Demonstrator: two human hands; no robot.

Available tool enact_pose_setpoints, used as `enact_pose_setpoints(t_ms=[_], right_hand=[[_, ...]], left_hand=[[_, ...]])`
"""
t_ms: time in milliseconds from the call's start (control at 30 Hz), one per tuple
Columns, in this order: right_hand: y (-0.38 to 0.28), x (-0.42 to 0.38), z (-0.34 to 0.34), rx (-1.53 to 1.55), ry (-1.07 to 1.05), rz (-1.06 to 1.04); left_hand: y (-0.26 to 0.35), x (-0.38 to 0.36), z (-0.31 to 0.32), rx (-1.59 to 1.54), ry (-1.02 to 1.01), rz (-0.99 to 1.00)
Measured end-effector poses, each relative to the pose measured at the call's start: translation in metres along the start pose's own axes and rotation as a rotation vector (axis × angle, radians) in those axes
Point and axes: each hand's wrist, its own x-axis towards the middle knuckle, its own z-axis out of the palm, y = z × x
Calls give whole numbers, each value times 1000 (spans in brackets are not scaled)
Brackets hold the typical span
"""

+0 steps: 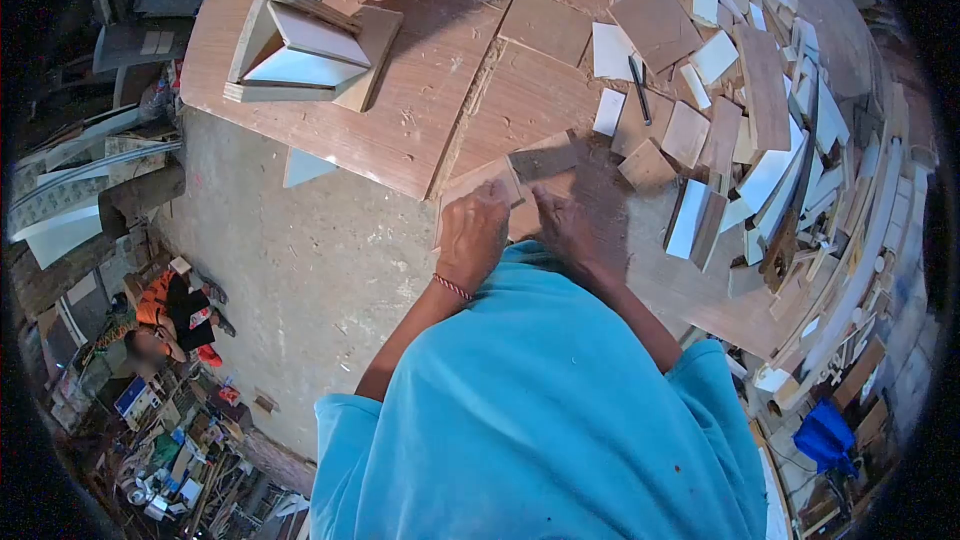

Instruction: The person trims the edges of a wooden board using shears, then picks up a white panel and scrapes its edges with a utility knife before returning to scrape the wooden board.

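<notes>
My left hand [473,233] grips the near edge of a thin brown wooden board [480,183] lying at the edge of the workbench [420,90]. My right hand [566,225] is beside it, closed around the lower end of a flat dark tool or wood strip [543,161] that lies across the board. A red thread band circles my left wrist. My blue shirt hides the space below the hands.
Many cut wood and white laminate offcuts [740,90] cover the bench to the right, with a dark pencil [640,90] among them. A wood-and-white triangular assembly [305,50] stands at the far left. A person in orange [165,310] sits on the concrete floor.
</notes>
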Motion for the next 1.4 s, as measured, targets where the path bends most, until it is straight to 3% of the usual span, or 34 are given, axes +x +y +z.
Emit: enact_pose_setpoints(t_ms=[133, 200, 433, 533, 600, 733, 800, 900, 1033, 1100, 1233, 1300, 1333, 1400], right_hand=[[-3, -4, -5, 36, 13, -64], [-12, -5, -11, 47, -70, 25], [-12, 13, 0, 1, -13, -31], [3, 33, 17, -141, 104, -189], [8, 31, 22, -37, 68, -27], [-3, 14, 14, -59, 40, 18], [-16, 0, 5, 70, -26, 47], [-22, 3, 4, -22, -13, 99], [5, 24, 22, -14, 29, 51], [12, 26, 27, -71, 150, -171], [11, 21, 20, -110, 78, -87], [12, 7, 12, -357, 142, -346], [10, 6, 7, -365, 142, -360], [5, 7, -3, -283, 288, 65]], left_hand=[[0, 3, -6, -27, -14, -42], [-3, 4, -5, -34, -22, -37], [-3, 7, -5, -12, -75, -37], [0, 4, -6, 1, -43, -25], [-2, 1, -4, 2, -35, -50], [-9, 5, -2, -40, -1, -20], [-8, 5, -2, -31, -17, -30], [-8, 5, -5, -29, -21, 8], [-7, 2, -4, 15, -40, 16], [-6, 1, -4, 15, -56, 5], [-8, -5, -6, -9, -27, 21], [-9, -13, -10, -10, -7, 14], [-10, -19, -13, -38, 37, 4], [-12, -30, -19, -62, 103, -8]])
